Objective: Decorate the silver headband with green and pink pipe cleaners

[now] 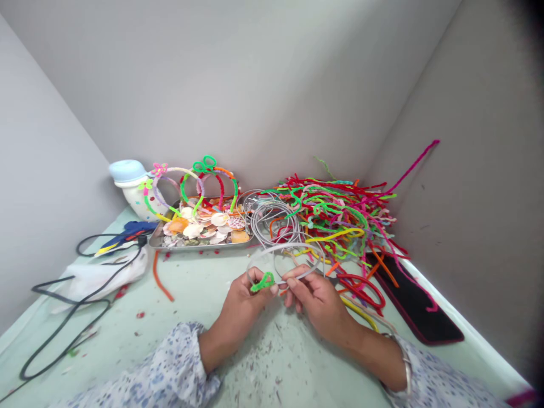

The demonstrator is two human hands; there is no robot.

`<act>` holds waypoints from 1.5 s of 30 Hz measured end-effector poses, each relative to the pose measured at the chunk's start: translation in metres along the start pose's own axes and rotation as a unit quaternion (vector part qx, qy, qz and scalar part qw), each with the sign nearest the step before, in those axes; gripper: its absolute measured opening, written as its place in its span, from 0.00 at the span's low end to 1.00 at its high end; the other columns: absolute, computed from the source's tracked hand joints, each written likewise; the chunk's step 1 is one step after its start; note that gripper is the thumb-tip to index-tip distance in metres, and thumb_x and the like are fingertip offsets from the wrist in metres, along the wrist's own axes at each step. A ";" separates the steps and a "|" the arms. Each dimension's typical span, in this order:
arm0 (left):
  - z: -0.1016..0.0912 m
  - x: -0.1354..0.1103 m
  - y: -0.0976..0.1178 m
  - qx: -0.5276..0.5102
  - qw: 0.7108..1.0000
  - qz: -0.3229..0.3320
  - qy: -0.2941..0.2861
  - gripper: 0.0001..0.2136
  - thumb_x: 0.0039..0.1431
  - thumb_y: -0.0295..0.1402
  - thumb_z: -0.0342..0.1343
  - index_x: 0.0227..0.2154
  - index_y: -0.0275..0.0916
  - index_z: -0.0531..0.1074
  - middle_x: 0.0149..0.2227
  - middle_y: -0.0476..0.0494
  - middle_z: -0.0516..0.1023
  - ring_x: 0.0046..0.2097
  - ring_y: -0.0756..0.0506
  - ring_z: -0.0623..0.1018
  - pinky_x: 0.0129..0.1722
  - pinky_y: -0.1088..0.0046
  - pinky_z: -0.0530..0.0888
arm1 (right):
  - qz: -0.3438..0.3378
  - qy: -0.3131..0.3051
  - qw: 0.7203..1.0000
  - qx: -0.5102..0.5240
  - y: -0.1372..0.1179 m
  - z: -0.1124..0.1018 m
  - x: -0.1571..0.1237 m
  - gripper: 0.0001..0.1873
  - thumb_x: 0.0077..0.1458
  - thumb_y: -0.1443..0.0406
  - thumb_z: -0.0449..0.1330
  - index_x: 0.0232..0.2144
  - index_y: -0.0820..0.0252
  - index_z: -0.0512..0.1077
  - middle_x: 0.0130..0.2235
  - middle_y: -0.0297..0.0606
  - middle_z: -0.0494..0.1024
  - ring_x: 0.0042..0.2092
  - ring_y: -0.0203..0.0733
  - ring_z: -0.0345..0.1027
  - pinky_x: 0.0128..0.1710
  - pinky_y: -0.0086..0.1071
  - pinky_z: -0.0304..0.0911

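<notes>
Near the middle of the table, my left hand (243, 306) pinches a thin grey hoop (302, 247) together with a bent green pipe cleaner (266, 281). The green piece forms a small loop beside my left thumb. My right hand (317, 297) is closed on the same hoop, thumb and forefinger pressed together. The hoop curves up and away between both hands. Behind it lies a coil of grey wire (275, 222), and a big heap of colourful pipe cleaners (340, 212) spreads to the right.
A metal tray (199, 247) of seashells stands at back left, with pipe-cleaner-wrapped hoops (178, 170) on it. Beside it is a white bottle with a blue lid (127, 170). A black cable (80, 306) and blue-handled tool (134, 231) lie left; a dark flat pad (425, 314) lies right.
</notes>
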State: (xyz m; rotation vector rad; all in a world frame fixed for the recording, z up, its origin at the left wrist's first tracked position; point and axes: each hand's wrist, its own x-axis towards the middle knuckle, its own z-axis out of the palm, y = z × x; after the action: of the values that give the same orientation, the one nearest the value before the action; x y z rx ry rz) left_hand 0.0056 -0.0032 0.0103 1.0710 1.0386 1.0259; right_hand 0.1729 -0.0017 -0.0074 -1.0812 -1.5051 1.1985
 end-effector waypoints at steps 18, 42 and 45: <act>-0.004 0.001 -0.007 0.005 1.000 -0.002 0.005 0.11 0.50 0.37 0.64 0.26 0.39 0.66 0.19 0.56 0.61 0.20 0.55 0.57 0.20 0.78 0.53 | -0.001 -0.003 1.000 -0.030 0.000 0.000 -0.002 0.14 0.62 0.56 0.52 0.35 0.60 0.70 0.23 0.31 0.72 0.23 0.34 0.64 0.24 0.27 0.61; 0.005 0.002 0.006 0.033 0.999 0.023 -0.002 0.18 0.45 0.46 0.65 0.22 0.37 0.66 0.21 0.55 0.63 0.23 0.54 0.61 0.22 0.78 0.58 | 0.031 0.035 0.999 -0.001 0.005 0.002 0.001 0.15 0.60 0.53 0.55 0.36 0.59 0.70 0.25 0.34 0.75 0.25 0.38 0.68 0.23 0.28 0.61; 0.004 0.002 0.003 0.034 0.999 0.013 0.013 0.17 0.46 0.44 0.65 0.24 0.37 0.67 0.19 0.56 0.63 0.21 0.54 0.60 0.21 0.78 0.57 | 0.034 0.041 0.999 -0.007 0.005 0.003 0.001 0.16 0.61 0.53 0.54 0.35 0.59 0.70 0.24 0.34 0.74 0.24 0.37 0.67 0.22 0.28 0.60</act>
State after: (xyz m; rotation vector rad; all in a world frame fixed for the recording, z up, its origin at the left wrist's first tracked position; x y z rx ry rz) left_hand 0.0096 -0.0012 0.0136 1.1315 1.0899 1.0339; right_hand 0.1706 -0.0010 -0.0123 -1.1847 -1.4262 1.1772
